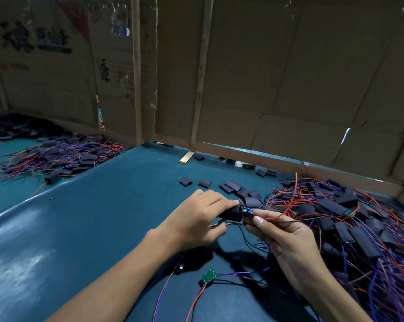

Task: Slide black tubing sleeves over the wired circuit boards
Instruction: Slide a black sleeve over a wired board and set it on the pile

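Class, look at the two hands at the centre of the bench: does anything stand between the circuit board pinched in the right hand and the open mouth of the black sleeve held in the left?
Nothing visible does. The right hand pinches the wired circuit board right at the open mouth of the black sleeve, which the left hand grips. Its wires trail back and below, not across the opening.

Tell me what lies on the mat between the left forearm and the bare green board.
In the head view, only teal mat and a red and a blue wire lie between the left forearm and green board.

occlusion: we can't see most of circuit board (249,213), hidden by right hand (287,238) fingers | sleeve (230,213) half covered by left hand (196,223) | right wire pile (359,228) cut by frame edge
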`<act>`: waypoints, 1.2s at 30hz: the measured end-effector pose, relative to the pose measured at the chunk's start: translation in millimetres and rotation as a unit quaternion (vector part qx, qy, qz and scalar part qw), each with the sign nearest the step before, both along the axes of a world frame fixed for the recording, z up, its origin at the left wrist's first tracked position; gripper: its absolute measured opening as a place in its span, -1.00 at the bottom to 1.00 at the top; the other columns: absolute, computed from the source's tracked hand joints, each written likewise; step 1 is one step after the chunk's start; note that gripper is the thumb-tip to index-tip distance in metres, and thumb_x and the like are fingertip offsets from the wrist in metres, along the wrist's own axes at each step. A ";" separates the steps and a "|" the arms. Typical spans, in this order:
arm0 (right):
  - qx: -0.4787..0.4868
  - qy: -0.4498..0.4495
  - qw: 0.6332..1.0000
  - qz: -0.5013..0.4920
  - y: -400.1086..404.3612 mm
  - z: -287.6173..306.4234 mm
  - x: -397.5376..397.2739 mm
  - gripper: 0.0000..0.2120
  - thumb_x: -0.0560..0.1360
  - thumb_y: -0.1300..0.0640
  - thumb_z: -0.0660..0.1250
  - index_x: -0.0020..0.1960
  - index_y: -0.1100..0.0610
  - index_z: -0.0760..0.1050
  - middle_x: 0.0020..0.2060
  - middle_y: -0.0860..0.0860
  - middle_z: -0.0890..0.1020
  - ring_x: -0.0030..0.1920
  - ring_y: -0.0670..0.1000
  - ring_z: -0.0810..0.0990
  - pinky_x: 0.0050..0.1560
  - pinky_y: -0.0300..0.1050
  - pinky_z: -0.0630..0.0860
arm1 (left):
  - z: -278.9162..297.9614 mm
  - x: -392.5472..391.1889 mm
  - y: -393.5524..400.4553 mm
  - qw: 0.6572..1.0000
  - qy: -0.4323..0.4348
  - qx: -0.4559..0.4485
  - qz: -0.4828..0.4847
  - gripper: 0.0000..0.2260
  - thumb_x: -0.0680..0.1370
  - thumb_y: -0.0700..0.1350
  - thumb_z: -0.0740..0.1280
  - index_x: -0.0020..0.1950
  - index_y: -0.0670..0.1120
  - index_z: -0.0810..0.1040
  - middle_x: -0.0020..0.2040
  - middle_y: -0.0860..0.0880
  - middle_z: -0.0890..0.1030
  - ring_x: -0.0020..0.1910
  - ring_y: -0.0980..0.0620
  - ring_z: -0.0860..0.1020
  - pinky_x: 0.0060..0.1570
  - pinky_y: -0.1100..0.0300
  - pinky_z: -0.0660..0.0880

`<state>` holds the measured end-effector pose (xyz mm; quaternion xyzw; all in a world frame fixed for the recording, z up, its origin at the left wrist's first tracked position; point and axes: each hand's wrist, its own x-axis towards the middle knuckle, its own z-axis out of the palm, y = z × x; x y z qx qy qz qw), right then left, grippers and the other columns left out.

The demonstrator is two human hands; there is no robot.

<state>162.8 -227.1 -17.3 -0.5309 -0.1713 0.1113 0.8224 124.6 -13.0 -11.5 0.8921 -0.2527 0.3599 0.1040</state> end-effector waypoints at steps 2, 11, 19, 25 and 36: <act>0.012 0.013 1.000 0.008 -1.1 1.1 -0.3 -0.87 0.35 0.36 0.42 -0.12 0.35 0.69 -0.05 0.35 0.69 -0.04 0.18 0.73 -0.06 -0.17 0.65 | 0.3 -0.6 -0.5 1.000 -0.003 0.006 -0.002 -0.55 0.41 -0.21 0.47 0.30 -0.21 0.59 0.02 -0.10 0.65 -0.07 -0.13 0.59 -0.15 -0.06 0.51; -0.006 0.007 1.000 0.017 -2.5 4.3 2.0 -0.82 0.36 0.31 0.42 -0.06 0.32 0.72 -0.10 0.29 0.71 -0.10 0.11 0.72 -0.08 -0.17 0.65 | -7.0 3.6 -1.1 0.994 -0.005 -0.091 -0.066 -0.53 0.51 -0.28 0.44 0.41 -0.28 0.48 0.26 -0.12 0.61 0.20 -0.10 0.59 0.21 -0.04 0.51; -0.009 0.035 0.998 0.044 -6.3 9.0 2.4 -0.81 0.40 0.24 0.42 -0.06 0.31 0.72 0.01 0.26 0.71 -0.02 0.14 0.71 -0.12 -0.06 0.66 | -6.6 8.5 -4.5 0.977 -0.029 -0.169 -0.126 -0.65 0.55 -0.26 0.46 0.33 -0.22 0.55 0.23 -0.07 0.61 0.25 0.05 0.57 0.27 0.12 0.49; 0.044 0.043 0.998 0.016 -8.0 18.6 1.6 -0.81 0.42 0.31 0.37 -0.05 0.44 0.63 -0.01 0.37 0.67 -0.07 0.24 0.73 -0.08 -0.03 0.68 | -5.1 6.8 -3.5 0.976 0.037 -0.191 -0.102 -0.55 0.57 -0.09 0.47 0.43 -0.11 0.47 0.31 0.03 0.55 0.32 0.12 0.51 0.33 0.21 0.41; 0.080 -0.051 0.960 -0.263 -66.7 46.6 41.2 -0.89 0.53 0.37 0.38 -0.11 0.20 0.52 -0.15 0.11 0.66 -0.10 0.10 0.72 0.13 -0.05 0.64 | 3.4 -0.5 51.6 0.860 0.493 -0.092 0.089 -0.57 0.33 0.18 0.58 0.12 0.19 0.54 -0.12 0.17 0.63 -0.15 0.23 0.58 -0.04 0.19 0.51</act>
